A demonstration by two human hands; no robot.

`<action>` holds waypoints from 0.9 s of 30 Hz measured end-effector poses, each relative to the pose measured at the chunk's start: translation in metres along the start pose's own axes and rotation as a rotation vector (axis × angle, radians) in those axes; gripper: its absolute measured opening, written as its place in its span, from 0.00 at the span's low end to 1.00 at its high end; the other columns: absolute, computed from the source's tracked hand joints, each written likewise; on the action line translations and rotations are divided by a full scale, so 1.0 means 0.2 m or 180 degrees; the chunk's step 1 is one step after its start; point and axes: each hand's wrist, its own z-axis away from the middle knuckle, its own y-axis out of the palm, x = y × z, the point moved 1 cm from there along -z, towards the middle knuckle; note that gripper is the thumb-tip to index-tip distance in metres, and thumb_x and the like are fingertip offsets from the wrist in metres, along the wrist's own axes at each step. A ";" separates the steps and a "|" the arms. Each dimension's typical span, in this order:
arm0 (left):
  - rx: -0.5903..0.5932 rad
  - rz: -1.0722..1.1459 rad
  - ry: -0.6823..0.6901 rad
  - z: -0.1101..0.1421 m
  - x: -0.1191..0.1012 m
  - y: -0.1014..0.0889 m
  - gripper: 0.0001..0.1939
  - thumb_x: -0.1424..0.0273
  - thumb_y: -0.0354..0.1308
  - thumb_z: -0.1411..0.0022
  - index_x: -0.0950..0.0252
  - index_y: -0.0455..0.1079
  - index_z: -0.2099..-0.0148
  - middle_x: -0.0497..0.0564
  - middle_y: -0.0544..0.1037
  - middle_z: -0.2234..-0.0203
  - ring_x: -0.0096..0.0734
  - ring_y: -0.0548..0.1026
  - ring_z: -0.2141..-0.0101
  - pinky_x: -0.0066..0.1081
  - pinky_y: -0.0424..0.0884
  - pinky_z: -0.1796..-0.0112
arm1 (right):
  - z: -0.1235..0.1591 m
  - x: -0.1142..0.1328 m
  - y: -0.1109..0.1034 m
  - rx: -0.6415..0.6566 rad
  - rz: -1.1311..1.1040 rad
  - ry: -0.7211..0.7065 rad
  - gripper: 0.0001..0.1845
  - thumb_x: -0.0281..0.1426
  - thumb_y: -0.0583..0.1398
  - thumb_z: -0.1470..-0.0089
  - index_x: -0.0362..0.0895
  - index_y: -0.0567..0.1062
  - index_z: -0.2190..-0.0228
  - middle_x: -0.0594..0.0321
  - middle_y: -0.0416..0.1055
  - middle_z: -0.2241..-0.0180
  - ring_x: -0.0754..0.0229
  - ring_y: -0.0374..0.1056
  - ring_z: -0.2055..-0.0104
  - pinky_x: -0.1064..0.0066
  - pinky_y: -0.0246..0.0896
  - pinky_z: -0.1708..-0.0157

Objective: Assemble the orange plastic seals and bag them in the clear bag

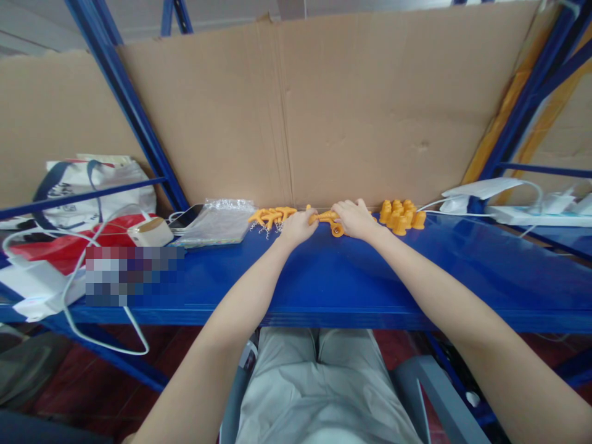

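Note:
Both my hands rest at the far edge of a blue shelf point(324, 277), against a cardboard wall. My left hand point(298, 227) is closed around one end of an orange plastic piece point(326, 217). My right hand point(355, 219) grips the other end, fingers curled over it, with an orange ring-shaped part point(337, 230) showing just below. To the left lies a small pile of orange pronged parts point(271, 216) with small metal springs. On the right stands a cluster of orange cone-shaped parts point(401, 216).
A clear plastic bag point(217, 221) and a phone lie left of the parts. Farther left are a white charger point(150, 232), white cables, a red item and a tote bag point(92, 185). A white power strip point(531, 214) with plugs sits at right. Blue rack posts stand on both sides.

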 end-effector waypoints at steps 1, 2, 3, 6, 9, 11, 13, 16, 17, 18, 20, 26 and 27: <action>0.0008 0.0020 0.0005 0.00 0.00 0.00 0.17 0.65 0.50 0.30 0.59 0.71 0.44 0.54 0.83 0.58 0.43 0.79 0.54 0.37 0.72 0.53 | 0.00 0.00 -0.01 -0.0017 0.0012 0.0036 0.13 0.25 0.52 0.38 0.40 0.71 0.53 0.47 0.75 0.55 0.45 0.65 0.51 0.60 0.46 0.57; 0.0013 0.0041 0.0012 0.00 -0.01 0.00 0.17 0.65 0.50 0.30 0.59 0.71 0.44 0.54 0.83 0.59 0.43 0.79 0.54 0.37 0.72 0.53 | 0.00 0.00 -0.02 -0.0038 0.0022 0.0062 0.13 0.25 0.52 0.38 0.40 0.70 0.53 0.47 0.75 0.55 0.45 0.65 0.51 0.60 0.46 0.57; 0.0016 0.0058 0.0013 0.00 -0.01 0.00 0.17 0.64 0.50 0.30 0.59 0.71 0.44 0.54 0.83 0.59 0.43 0.79 0.54 0.37 0.73 0.53 | 0.00 0.00 -0.02 -0.0069 0.0030 0.0081 0.14 0.24 0.51 0.39 0.40 0.70 0.53 0.47 0.75 0.55 0.45 0.65 0.51 0.60 0.46 0.56; -0.0008 0.0053 -0.0076 0.00 0.00 -0.01 0.17 0.64 0.50 0.30 0.60 0.71 0.43 0.54 0.82 0.57 0.43 0.79 0.53 0.36 0.73 0.53 | 0.01 -0.01 -0.03 -0.0179 0.0020 0.0152 0.17 0.21 0.50 0.41 0.38 0.69 0.51 0.45 0.75 0.55 0.45 0.66 0.51 0.60 0.47 0.56; -0.0044 0.0002 -0.0301 0.01 0.05 -0.02 0.18 0.64 0.51 0.31 0.60 0.72 0.44 0.55 0.82 0.54 0.43 0.78 0.51 0.35 0.72 0.51 | 0.02 -0.05 -0.02 -0.0067 -0.0006 0.0433 0.18 0.21 0.50 0.41 0.37 0.68 0.50 0.43 0.74 0.53 0.45 0.66 0.50 0.60 0.50 0.55; -0.0067 0.0028 -0.0490 0.01 0.09 -0.03 0.18 0.63 0.51 0.31 0.61 0.72 0.43 0.55 0.82 0.54 0.43 0.78 0.51 0.35 0.72 0.51 | 0.03 -0.10 -0.03 0.0032 0.0007 0.0724 0.17 0.24 0.50 0.39 0.37 0.68 0.50 0.43 0.73 0.52 0.44 0.66 0.49 0.59 0.52 0.54; -0.0116 0.0091 -0.0689 0.00 0.14 -0.03 0.18 0.62 0.50 0.31 0.61 0.73 0.44 0.54 0.82 0.54 0.42 0.78 0.51 0.34 0.73 0.52 | 0.04 -0.15 -0.05 0.0020 0.0044 0.1021 0.17 0.27 0.51 0.39 0.37 0.69 0.50 0.42 0.72 0.51 0.44 0.65 0.48 0.57 0.53 0.52; -0.0204 0.0143 -0.0907 -0.01 0.19 -0.03 0.19 0.61 0.48 0.30 0.60 0.74 0.46 0.54 0.82 0.55 0.41 0.78 0.51 0.33 0.73 0.52 | 0.05 -0.24 -0.09 -0.0141 0.0077 0.1348 0.17 0.30 0.52 0.39 0.38 0.71 0.52 0.41 0.71 0.51 0.42 0.64 0.47 0.52 0.55 0.50; -0.0222 0.0149 -0.0959 -0.02 0.21 -0.03 0.19 0.62 0.48 0.30 0.60 0.75 0.46 0.55 0.82 0.55 0.41 0.78 0.51 0.33 0.73 0.52 | 0.06 -0.27 -0.11 -0.0219 0.0081 0.1425 0.17 0.30 0.52 0.39 0.38 0.72 0.52 0.40 0.71 0.50 0.41 0.64 0.47 0.51 0.55 0.50; -0.0238 0.0150 -0.1001 -0.02 0.22 -0.03 0.19 0.63 0.48 0.30 0.60 0.75 0.46 0.55 0.82 0.54 0.41 0.78 0.51 0.33 0.73 0.52 | 0.07 -0.30 -0.12 -0.0296 0.0085 0.1511 0.17 0.31 0.52 0.40 0.37 0.72 0.52 0.39 0.70 0.50 0.40 0.63 0.46 0.49 0.56 0.50; -0.0283 0.0140 -0.1069 -0.02 0.23 -0.03 0.19 0.67 0.49 0.32 0.60 0.75 0.45 0.55 0.82 0.54 0.41 0.79 0.51 0.33 0.73 0.52 | 0.08 -0.38 -0.15 -0.0411 0.0107 0.1748 0.18 0.32 0.53 0.40 0.36 0.74 0.53 0.36 0.70 0.50 0.38 0.63 0.46 0.48 0.57 0.51; -0.0395 0.0138 -0.1080 -0.03 0.26 -0.01 0.21 0.75 0.50 0.35 0.62 0.73 0.43 0.55 0.83 0.58 0.39 0.79 0.53 0.33 0.72 0.49 | 0.17 -0.61 -0.14 0.0307 0.0148 0.2829 0.19 0.30 0.56 0.43 0.36 0.77 0.53 0.35 0.73 0.54 0.38 0.69 0.47 0.47 0.62 0.52; -0.0409 0.0170 -0.1049 -0.03 0.27 0.01 0.21 0.75 0.50 0.35 0.62 0.73 0.43 0.55 0.83 0.58 0.39 0.79 0.53 0.34 0.72 0.49 | 0.18 -0.64 -0.13 0.0516 0.0137 0.2977 0.19 0.30 0.57 0.44 0.37 0.77 0.52 0.36 0.74 0.54 0.39 0.70 0.48 0.48 0.63 0.53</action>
